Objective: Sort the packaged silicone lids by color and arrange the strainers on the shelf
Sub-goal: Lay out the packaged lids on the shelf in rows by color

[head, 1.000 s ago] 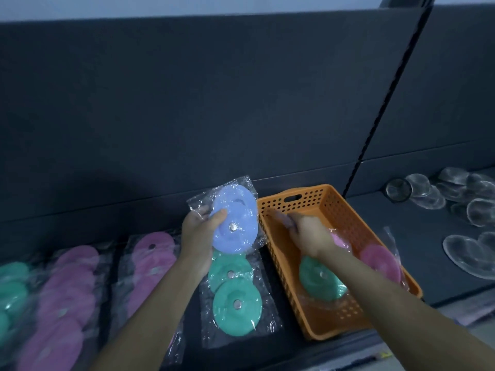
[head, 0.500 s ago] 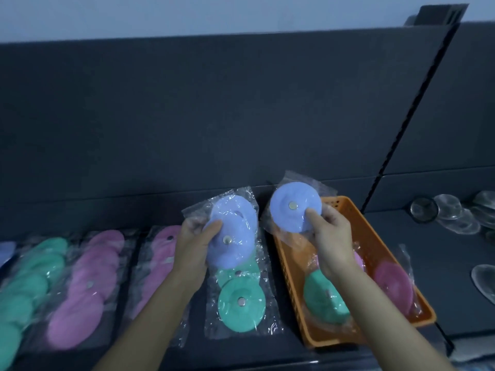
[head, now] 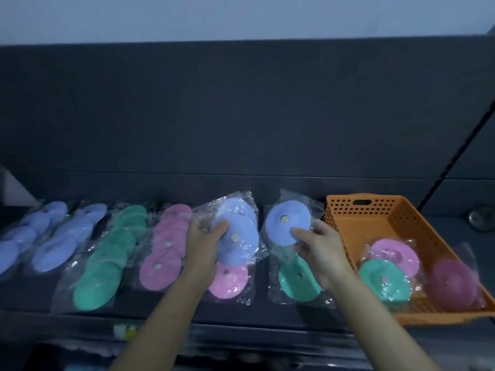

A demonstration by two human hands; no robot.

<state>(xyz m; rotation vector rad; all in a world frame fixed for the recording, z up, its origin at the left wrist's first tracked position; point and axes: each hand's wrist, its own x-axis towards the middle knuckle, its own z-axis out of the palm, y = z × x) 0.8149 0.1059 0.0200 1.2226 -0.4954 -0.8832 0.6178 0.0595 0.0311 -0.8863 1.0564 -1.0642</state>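
Left hand (head: 203, 245) and right hand (head: 324, 253) still grip blue lid packs (head: 235, 236), the right's now off the basket (head: 345, 223).

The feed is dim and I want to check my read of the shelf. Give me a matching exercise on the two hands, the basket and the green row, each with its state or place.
Things:
1. left hand
2. right hand
3. basket
4. green row

States or places:
A. lies between a blue row and a pink row
B. pinches a single blue lid
C. contains a green lid and pink lids
D. grips a blue stack

Pairs: 1-D, 2-B, 3-C, 4-A
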